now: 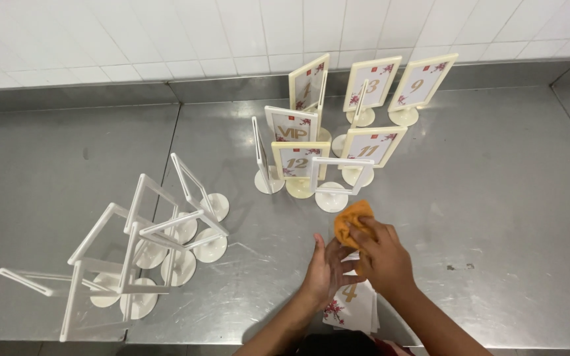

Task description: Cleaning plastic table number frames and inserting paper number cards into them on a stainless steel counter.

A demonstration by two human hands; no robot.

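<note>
My right hand [382,254] grips an orange cloth [351,217] and presses it down near the front of a steel counter [509,217]. My left hand [326,269] lies flat beside it, fingers spread, resting on a small stack of white cards [353,304] printed with flowers and gold figures. The cards lie under both hands and are partly hidden by them.
Several cream table-sign frames on round bases [371,148], holding printed cards, stand at the back centre. A cluster of empty white frames [146,244] leans and lies at the left. A white tiled wall [166,33] runs behind the counter.
</note>
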